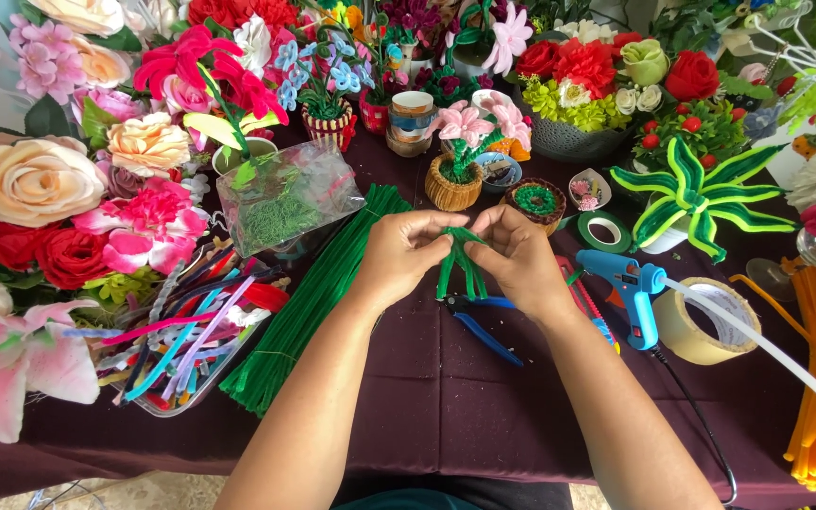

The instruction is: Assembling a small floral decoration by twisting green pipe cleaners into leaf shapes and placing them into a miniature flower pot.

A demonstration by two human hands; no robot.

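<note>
While both hands pinch the green pipe-cleaner bundle (463, 262) mid-counter, left hand (406, 253) & right hand (518, 257) fingers clenched on its top, step looks like twisting stems together; next needs a tight, even wrap w/ steady grip.

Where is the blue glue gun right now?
In the head view, the glue gun lies on the dark table, just right of the right hand, between the green tape roll and the clear tape roll.

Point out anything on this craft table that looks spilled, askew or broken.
Nothing looks spilled or broken. Both hands, left hand and right hand, pinch a bundle of green pipe cleaners. The blue glue gun lies on its side, glue stick jutting out behind.
</note>
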